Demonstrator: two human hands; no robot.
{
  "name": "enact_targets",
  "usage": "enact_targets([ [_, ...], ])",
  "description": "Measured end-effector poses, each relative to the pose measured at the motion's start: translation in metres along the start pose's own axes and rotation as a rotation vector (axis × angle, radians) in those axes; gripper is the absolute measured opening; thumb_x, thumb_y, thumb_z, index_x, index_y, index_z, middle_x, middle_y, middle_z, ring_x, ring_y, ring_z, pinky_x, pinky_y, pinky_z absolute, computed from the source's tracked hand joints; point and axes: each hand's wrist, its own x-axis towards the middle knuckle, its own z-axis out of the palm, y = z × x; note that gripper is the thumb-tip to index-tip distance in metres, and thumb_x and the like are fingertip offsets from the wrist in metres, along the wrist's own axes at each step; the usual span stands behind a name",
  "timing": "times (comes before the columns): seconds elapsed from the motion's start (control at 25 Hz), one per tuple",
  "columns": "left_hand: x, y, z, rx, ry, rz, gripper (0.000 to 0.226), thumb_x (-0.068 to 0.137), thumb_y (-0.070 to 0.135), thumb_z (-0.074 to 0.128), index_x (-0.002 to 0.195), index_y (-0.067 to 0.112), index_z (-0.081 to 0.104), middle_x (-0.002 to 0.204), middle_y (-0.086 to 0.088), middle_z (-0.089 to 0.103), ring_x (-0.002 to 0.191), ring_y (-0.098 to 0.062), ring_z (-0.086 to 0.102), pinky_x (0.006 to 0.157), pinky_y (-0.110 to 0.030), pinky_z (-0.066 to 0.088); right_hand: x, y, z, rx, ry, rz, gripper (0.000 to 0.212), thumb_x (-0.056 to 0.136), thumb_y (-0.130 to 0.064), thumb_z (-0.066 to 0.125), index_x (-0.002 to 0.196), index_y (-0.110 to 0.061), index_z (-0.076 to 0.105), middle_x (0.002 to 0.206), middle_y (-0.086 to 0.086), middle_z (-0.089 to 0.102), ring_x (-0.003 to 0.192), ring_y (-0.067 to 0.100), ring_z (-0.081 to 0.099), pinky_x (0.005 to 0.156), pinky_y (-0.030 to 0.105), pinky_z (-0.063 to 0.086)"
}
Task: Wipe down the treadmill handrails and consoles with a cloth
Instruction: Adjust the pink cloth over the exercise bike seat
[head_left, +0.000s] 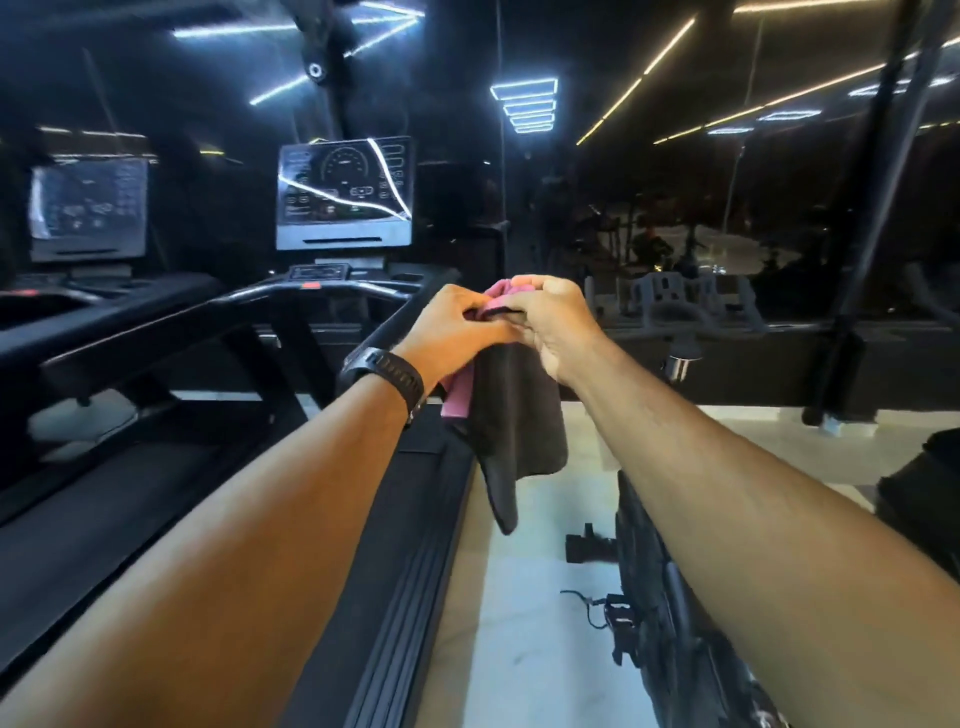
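Not wiping yet. I'm sorting the pink cloth (500, 297) just above the rail (387, 326), with a dark cloth (519, 415) hanging below. My left hand (457, 322) and right hand (553, 319) both pinch it, touching each other. Next, I reckon: fold a pad, press it onto the rail, then do the console (345, 192) beyond it.

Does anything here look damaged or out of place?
Nothing clearly. White lines across the nearer console look like cracks, but they match the ceiling light strips, so they are probably reflections.
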Motion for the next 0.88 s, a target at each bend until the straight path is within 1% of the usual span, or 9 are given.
enact_targets([
  [0.08,-0.035,0.003,-0.006,0.158,0.092,0.024,0.019,0.069,0.029,0.076,0.080,0.015,0.072,0.080,-0.005,0.061,0.075,-0.013,0.060,0.066,-0.028,0.045,-0.037,-0.003,0.016,-0.114,-0.006,-0.092,0.015,0.077,0.011,0.068,0.087,0.002,0.073,0.097,0.021,0.074,0.087,0.026,0.074,0.078,0.035,0.064],
  [0.2,-0.085,0.022,-0.019,0.306,0.257,-0.001,0.037,0.076,0.001,0.069,0.110,0.017,0.071,0.106,0.003,0.055,0.100,-0.014,0.055,0.087,-0.024,0.043,-0.086,-0.011,0.026,-0.272,-0.036,-0.216,0.026,0.064,0.006,0.067,0.080,-0.011,0.078,0.087,0.011,0.076,0.088,0.026,0.072,0.085,0.040,0.060],
  [0.28,-0.114,0.042,-0.029,0.391,0.192,0.021,0.046,0.077,-0.006,0.064,0.117,0.016,0.070,0.107,0.003,0.057,0.101,-0.014,0.054,0.086,-0.020,0.041,-0.107,-0.020,0.021,-0.304,-0.078,-0.228,0.029,0.062,0.012,0.067,0.079,-0.009,0.077,0.082,0.007,0.076,0.084,0.028,0.070,0.080,0.034,0.060],
  [0.36,-0.137,0.059,-0.040,0.390,0.110,0.007,0.049,0.078,-0.010,0.062,0.119,0.015,0.069,0.108,-0.001,0.062,0.102,-0.018,0.060,0.086,-0.027,0.048,-0.122,-0.029,0.015,-0.339,-0.199,-0.202,0.029,0.063,0.018,0.069,0.081,-0.004,0.073,0.074,-0.004,0.073,0.077,0.018,0.065,0.069,0.023,0.056],
  [0.44,-0.162,0.074,-0.048,0.344,0.108,-0.069,0.049,0.081,-0.013,0.063,0.122,0.014,0.068,0.114,-0.004,0.065,0.101,-0.017,0.062,0.086,-0.028,0.053,-0.136,-0.032,0.012,-0.325,-0.273,-0.182,0.029,0.069,0.010,0.079,0.087,-0.010,0.070,0.081,-0.004,0.072,0.078,0.013,0.063,0.070,0.022,0.051],
  [0.56,-0.199,0.088,-0.057,0.313,0.153,-0.149,0.038,0.087,-0.005,0.066,0.119,0.016,0.069,0.112,-0.003,0.069,0.091,-0.008,0.064,0.072,-0.010,0.051,-0.157,-0.034,0.014,-0.379,-0.165,-0.220,0.021,0.081,-0.027,0.086,0.082,-0.022,0.065,0.085,-0.007,0.067,0.079,0.009,0.061,0.069,0.023,0.046],
  [0.68,-0.242,0.094,-0.067,0.351,0.249,-0.213,0.026,0.087,0.006,0.072,0.107,0.022,0.069,0.102,-0.005,0.071,0.088,-0.017,0.067,0.077,-0.026,0.057,-0.182,-0.029,0.020,-0.548,-0.215,-0.271,0.031,0.087,-0.051,0.075,0.091,-0.022,0.066,0.092,-0.009,0.066,0.090,0.011,0.060,0.076,0.028,0.046],
  [0.76,-0.276,0.099,-0.074,0.338,0.355,-0.329,0.022,0.086,0.017,0.076,0.104,0.024,0.064,0.095,-0.008,0.069,0.080,-0.020,0.065,0.070,-0.035,0.057,-0.199,-0.021,0.032,-0.604,-0.261,-0.309,0.045,0.091,-0.059,0.065,0.107,-0.017,0.066,0.111,0.001,0.065,0.104,0.020,0.058,0.086,0.034,0.046],
  [0.88,-0.323,0.109,-0.092,0.351,0.430,-0.496,0.014,0.092,0.025,0.068,0.098,0.013,0.069,0.084,-0.011,0.068,0.068,-0.015,0.061,0.057,-0.022,0.048,-0.230,-0.012,0.061,-0.523,-0.393,-0.270,0.046,0.097,-0.055,0.058,0.113,-0.013,0.059,0.120,0.006,0.054,0.104,0.020,0.054,0.081,0.030,0.042],
])
